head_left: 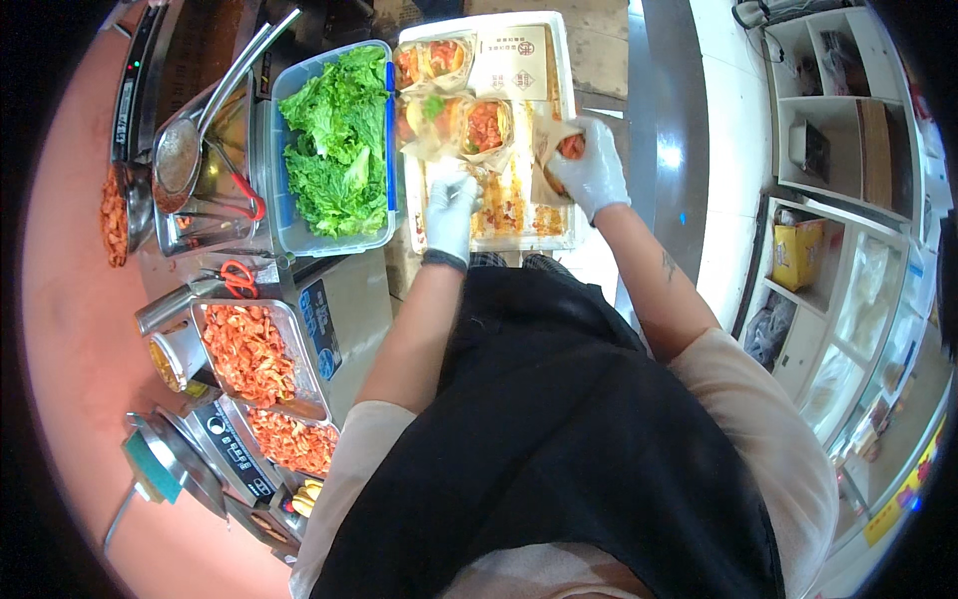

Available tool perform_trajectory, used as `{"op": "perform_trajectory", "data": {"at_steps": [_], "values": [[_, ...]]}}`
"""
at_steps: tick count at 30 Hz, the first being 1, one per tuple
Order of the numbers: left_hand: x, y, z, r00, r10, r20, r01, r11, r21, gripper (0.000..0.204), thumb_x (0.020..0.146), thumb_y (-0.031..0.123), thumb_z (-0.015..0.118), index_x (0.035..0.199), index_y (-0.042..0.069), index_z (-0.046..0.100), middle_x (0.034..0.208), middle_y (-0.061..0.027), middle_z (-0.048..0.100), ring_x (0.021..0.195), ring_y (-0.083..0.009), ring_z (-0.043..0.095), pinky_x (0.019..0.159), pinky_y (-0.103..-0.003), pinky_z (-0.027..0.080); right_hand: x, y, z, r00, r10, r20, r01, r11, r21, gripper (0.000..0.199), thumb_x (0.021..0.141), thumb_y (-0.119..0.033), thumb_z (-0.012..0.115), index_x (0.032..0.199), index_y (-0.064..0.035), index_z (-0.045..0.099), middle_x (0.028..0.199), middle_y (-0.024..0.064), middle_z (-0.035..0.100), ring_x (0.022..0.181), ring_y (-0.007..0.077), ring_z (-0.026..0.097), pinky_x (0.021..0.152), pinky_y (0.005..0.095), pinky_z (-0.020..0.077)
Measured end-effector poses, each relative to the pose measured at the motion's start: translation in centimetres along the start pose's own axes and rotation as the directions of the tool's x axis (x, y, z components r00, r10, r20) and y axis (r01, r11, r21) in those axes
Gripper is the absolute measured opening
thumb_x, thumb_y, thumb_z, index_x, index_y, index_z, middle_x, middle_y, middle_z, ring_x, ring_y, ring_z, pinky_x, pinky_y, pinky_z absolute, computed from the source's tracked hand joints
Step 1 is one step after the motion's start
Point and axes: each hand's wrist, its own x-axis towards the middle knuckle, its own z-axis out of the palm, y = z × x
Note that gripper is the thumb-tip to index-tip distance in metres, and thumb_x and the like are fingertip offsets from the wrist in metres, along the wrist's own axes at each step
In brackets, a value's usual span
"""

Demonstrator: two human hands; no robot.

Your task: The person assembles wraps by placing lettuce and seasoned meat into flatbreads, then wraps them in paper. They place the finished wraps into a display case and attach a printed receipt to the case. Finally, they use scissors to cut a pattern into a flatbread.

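Observation:
My right hand (591,172), in a white glove, is closed round a filled sandwich in a brown paper sleeve (544,140), over the right side of a white tray (419,238). Reddish filling shows at the sleeve's mouth. My left hand (451,215), gloved too, is over the tray's left side with its fingers curled together; whether they hold anything is hidden. Just beyond it stands a wrapped sandwich (486,128) with red filling, beside another with a green leaf (432,110). A third wrapped sandwich (435,62) lies at the far left of the tray, next to flat paper sleeves (514,70).
Left of the tray is a clear blue-rimmed tub of lettuce (337,140). Farther left are a ladle (180,157) and red-handled tongs (244,195). Orange-handled scissors (239,280) lie above a metal pan of chopped reddish meat (247,354). White shelves (843,110) stand at right.

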Motion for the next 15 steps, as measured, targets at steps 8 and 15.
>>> {"op": "perform_trajectory", "data": {"at_steps": [8, 15], "values": [[6.4, 0.5, 1.7, 0.909, -0.410, -0.070, 0.372, 0.877, -0.305, 0.040, 0.096, 0.027, 0.065, 0.129, 0.010, 0.053, 0.119, -0.0088, 0.060, 0.104, -0.0245, 0.059, 0.092, -0.041, 0.049, 4.9, -3.2, 3.8, 0.979, 0.134, 0.154, -0.174, 0.944, 0.279, 0.089, 0.078, -0.033, 0.085, 0.143, 0.0075, 0.039, 0.138, 0.0250, 0.053, 0.122, 0.0289, 0.058, 0.101, 0.0370, 0.0488], [6.6, -2.8, 3.2, 0.978, -0.166, -0.123, 0.163, 0.986, -0.034, 0.043, 0.082, -0.004, 0.070, 0.120, -0.007, 0.049, 0.104, -0.0142, 0.063, 0.091, -0.0194, 0.064, 0.081, -0.029, 0.053, 4.3, -3.7, 6.3, 0.993, 0.105, 0.051, -0.107, 0.993, 0.044, 0.110, 0.069, -0.038, 0.089, 0.150, 0.0061, 0.028, 0.134, 0.0308, 0.050, 0.129, 0.0408, 0.048, 0.110, 0.0460, 0.0408]]}}
